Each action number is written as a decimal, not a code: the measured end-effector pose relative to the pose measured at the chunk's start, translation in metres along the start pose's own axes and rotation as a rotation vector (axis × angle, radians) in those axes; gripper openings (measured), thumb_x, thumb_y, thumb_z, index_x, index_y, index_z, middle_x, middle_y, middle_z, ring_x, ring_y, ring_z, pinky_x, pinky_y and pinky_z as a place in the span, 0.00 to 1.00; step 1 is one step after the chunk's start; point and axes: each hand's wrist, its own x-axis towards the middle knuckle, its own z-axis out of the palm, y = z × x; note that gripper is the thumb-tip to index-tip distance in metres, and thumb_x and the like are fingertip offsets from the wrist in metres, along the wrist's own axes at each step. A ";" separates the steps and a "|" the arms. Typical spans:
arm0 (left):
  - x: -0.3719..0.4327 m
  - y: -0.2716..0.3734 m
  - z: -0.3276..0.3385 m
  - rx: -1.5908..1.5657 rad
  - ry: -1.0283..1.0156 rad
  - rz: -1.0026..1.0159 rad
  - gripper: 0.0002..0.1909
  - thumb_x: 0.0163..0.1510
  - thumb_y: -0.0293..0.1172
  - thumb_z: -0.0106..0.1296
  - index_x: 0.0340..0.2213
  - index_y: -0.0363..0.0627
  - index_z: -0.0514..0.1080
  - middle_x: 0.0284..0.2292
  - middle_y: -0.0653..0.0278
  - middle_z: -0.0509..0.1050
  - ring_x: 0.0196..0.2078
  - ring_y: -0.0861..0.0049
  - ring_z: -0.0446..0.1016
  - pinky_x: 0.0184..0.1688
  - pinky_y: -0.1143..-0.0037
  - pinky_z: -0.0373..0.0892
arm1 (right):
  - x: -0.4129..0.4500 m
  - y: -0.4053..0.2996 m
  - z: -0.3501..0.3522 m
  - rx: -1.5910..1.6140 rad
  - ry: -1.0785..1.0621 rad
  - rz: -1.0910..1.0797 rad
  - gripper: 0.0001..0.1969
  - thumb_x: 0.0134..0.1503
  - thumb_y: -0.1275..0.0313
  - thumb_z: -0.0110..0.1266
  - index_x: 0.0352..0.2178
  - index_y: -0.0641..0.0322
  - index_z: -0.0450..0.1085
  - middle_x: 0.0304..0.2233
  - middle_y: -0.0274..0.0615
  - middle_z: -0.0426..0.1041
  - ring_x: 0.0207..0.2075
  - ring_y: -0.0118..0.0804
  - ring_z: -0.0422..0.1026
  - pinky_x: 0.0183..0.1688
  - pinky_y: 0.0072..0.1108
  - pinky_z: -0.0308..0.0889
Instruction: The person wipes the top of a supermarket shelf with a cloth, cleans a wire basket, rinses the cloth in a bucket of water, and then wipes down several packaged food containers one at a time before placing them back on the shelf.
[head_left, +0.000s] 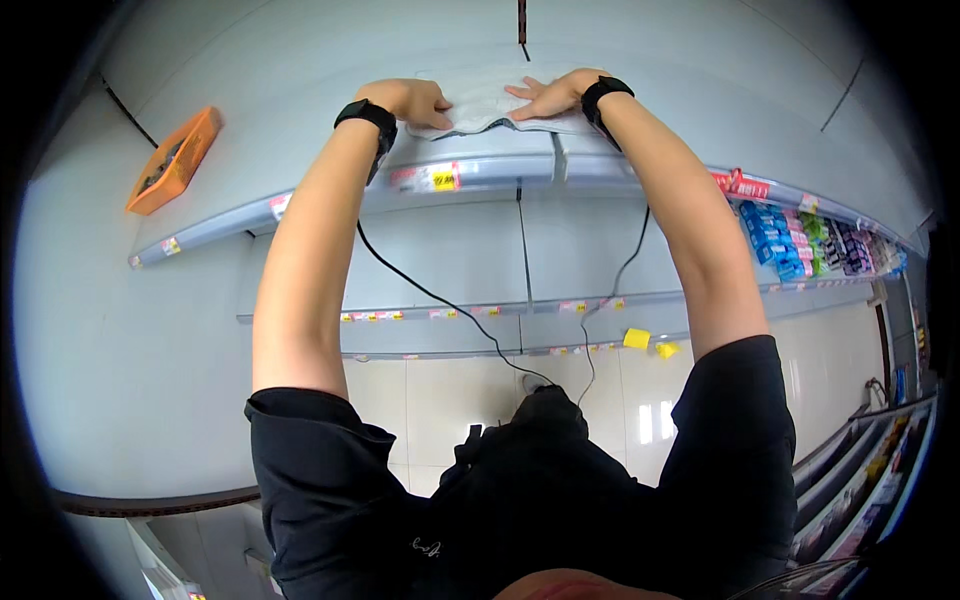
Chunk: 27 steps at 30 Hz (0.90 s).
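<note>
A white cloth (480, 99) with a darker underside showing along its wavy front edge lies spread on the upper shelf (300, 127) of a store rack. On the cloth's left part rests my left hand (414, 102), its fingers bent down at the edge; whether they pinch the fabric is unclear. My right hand (553, 96) lies on the right part with its fingers spread. Both wrists wear black bands, from which thin black cables hang down past the lower shelves.
An orange plastic basket (176, 161) with small dark items stands on the shelf at left. Price tags (444, 178) line the shelf edges. Colourful packaged goods (810, 240) fill a lower shelf at right. Two yellow pieces (637, 338) show near the bottom shelf's edge.
</note>
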 end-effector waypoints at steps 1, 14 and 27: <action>-0.014 -0.004 0.006 -0.018 0.035 0.000 0.30 0.56 0.52 0.55 0.58 0.57 0.71 0.54 0.63 0.76 0.55 0.62 0.74 0.56 0.66 0.69 | -0.011 -0.012 0.006 0.022 0.002 0.013 0.49 0.53 0.28 0.41 0.71 0.19 0.34 0.74 0.32 0.21 0.74 0.54 0.26 0.70 0.59 0.34; -0.076 -0.112 0.045 -0.118 0.107 0.093 0.29 0.62 0.51 0.51 0.63 0.60 0.65 0.61 0.64 0.69 0.64 0.60 0.66 0.64 0.65 0.62 | -0.006 -0.130 0.003 -0.011 -0.045 0.053 0.49 0.53 0.28 0.41 0.70 0.18 0.31 0.74 0.30 0.20 0.74 0.54 0.27 0.70 0.60 0.36; 0.046 -0.209 0.012 -0.037 -0.016 0.009 0.31 0.65 0.48 0.47 0.64 0.48 0.60 0.66 0.64 0.60 0.67 0.65 0.61 0.67 0.68 0.57 | 0.157 -0.150 -0.041 0.062 0.374 0.141 0.43 0.44 0.32 0.60 0.63 0.17 0.62 0.66 0.41 0.62 0.63 0.45 0.66 0.60 0.43 0.65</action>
